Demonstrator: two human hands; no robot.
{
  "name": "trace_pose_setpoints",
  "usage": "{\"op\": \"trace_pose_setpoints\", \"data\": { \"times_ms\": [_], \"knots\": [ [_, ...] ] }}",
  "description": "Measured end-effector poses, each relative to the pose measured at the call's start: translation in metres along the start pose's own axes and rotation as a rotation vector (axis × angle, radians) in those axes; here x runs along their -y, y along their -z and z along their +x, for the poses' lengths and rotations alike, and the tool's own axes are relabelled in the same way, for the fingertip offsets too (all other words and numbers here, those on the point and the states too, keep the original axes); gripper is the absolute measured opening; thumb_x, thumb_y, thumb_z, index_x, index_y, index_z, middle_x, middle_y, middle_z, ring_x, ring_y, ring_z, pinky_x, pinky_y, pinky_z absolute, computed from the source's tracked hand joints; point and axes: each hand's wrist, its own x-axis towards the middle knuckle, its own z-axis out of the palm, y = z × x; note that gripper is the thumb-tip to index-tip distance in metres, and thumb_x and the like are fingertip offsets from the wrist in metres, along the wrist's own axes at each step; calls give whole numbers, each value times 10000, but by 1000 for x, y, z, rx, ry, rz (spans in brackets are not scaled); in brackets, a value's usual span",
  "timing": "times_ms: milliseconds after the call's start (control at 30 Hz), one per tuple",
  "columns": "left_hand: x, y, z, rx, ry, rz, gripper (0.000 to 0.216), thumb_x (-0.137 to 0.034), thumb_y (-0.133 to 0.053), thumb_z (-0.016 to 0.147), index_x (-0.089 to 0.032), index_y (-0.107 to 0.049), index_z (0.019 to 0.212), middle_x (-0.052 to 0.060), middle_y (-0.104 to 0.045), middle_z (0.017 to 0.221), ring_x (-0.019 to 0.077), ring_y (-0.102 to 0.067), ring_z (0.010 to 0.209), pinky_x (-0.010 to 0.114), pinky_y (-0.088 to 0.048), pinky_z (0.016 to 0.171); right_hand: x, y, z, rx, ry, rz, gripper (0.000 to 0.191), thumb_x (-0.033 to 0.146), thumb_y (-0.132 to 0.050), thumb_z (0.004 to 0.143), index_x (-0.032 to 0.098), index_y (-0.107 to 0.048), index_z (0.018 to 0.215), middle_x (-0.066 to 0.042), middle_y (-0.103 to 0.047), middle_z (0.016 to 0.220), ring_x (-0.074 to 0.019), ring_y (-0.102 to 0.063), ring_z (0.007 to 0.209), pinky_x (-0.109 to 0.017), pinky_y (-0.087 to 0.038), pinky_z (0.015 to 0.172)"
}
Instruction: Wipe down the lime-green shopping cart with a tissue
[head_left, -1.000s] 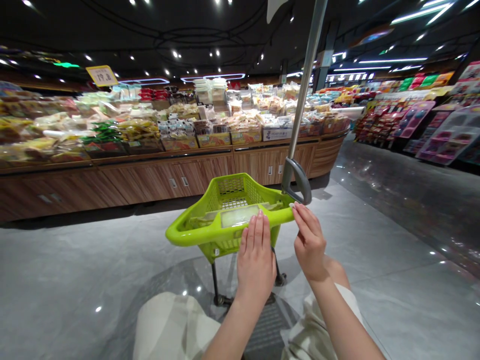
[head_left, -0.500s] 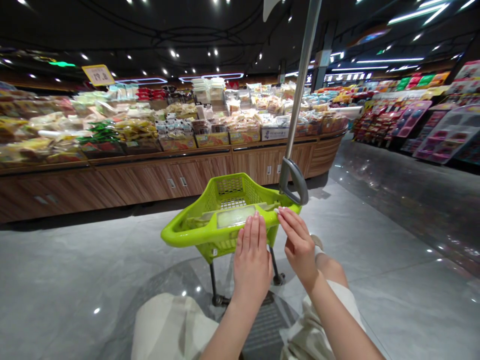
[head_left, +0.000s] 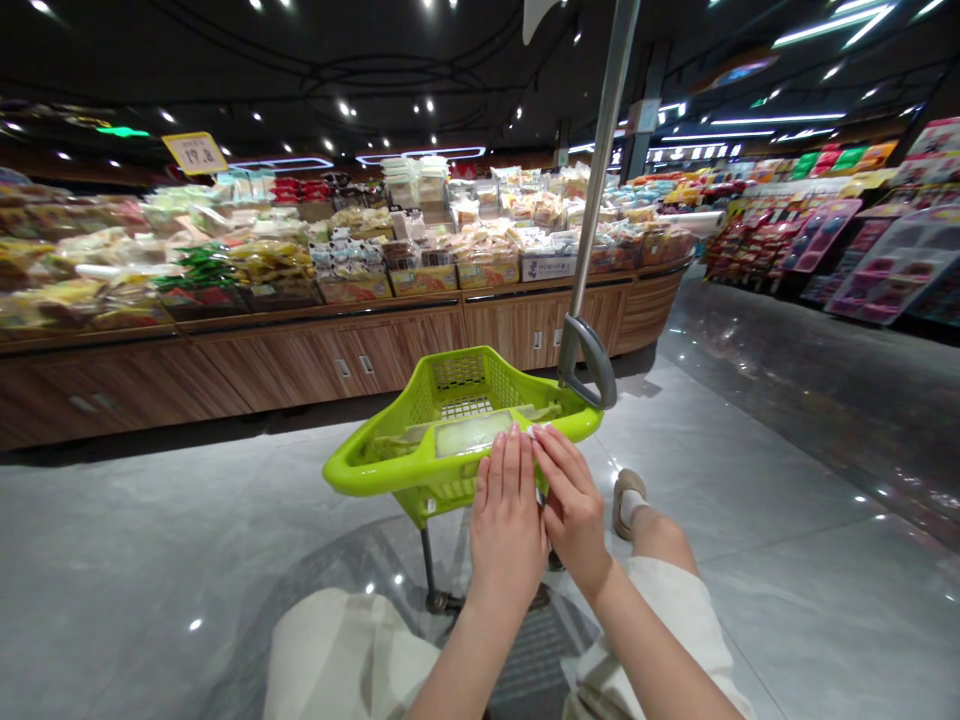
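Note:
A lime-green shopping cart (head_left: 525,382) with a mesh basket stands in front of me, its thick rounded handle bar (head_left: 382,476) toward me. My left hand (head_left: 508,530) rests on that bar with fingers stretched out together, just below a pale clear panel (head_left: 471,434). Beside it, touching or nearly so, my right hand (head_left: 576,510) has its fingers closed at the bar. A small white bit shows at the right fingertips; I cannot make out what it is. On the cart's right corner, a grey loop grip (head_left: 598,365) sits at the foot of a metal pole (head_left: 600,170).
Beyond the cart runs a wood-panelled display counter (head_left: 397,345) heaped with packaged food. A price sign (head_left: 195,153) rises at left. Shelves of packets (head_left: 757,235) line the right. My right foot (head_left: 626,500) is on the shiny grey floor (head_left: 787,470).
My right hand has slid left along the bar, from near the grey grip to beside my left hand. The left hand stays almost in place. My right shoe now shows more.

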Motion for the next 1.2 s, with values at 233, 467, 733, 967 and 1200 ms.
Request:
{"op": "trace_pose_setpoints", "data": {
  "times_ms": [233, 467, 733, 967, 1200],
  "knots": [
    [1, 3, 1, 24, 0, -20, 792, -152, -487, 837, -93, -124, 1539, 124, -284, 1588, 253, -193, 1484, 451, -268, 1198, -32, 22, -2, -13, 61, -67, 700, -26, -339, 842, 277, -399, 1470, -73, -533, 1426, -253, -449, 1360, -535, -443, 1093],
    [-3, 2, 2, 23, 7, -24, 791, -147, -492, 828, -83, -142, 1535, 111, -263, 1597, 261, -184, 1485, 438, -245, 1208, -41, 24, 0, -190, -70, -147, 664, -20, -322, 864, 307, -469, 1423, -55, -550, 1401, -244, -489, 1322, -548, -409, 1112],
    [1, -3, -1, -3, 1, 15, 770, -157, -482, 834, -79, -164, 1531, 135, -284, 1586, 260, -188, 1484, 448, -234, 1209, 1, 0, 2, 5, 30, 3, 667, 26, -404, 872, 252, -346, 1496, -100, -505, 1448, -252, -431, 1372, -511, -441, 1099],
    [2, 1, -2, 18, -1, 21, 784, -135, -497, 826, -66, -157, 1529, 120, -277, 1590, 247, -176, 1489, 444, -261, 1200, -37, 26, -1, -102, -23, -88, 721, -53, -335, 821, 298, -438, 1442, -60, -540, 1416, -232, -471, 1340, -525, -421, 1110],
    [-2, -1, 0, 18, 13, 23, 768, -155, -486, 837, -66, -164, 1529, 113, -258, 1598, 252, -166, 1491, 432, -236, 1207, -25, 12, 2, -213, -103, -116, 684, -45, -333, 854, 312, -465, 1421, -50, -567, 1385, -213, -485, 1324, -515, -408, 1123]
  ]
}}
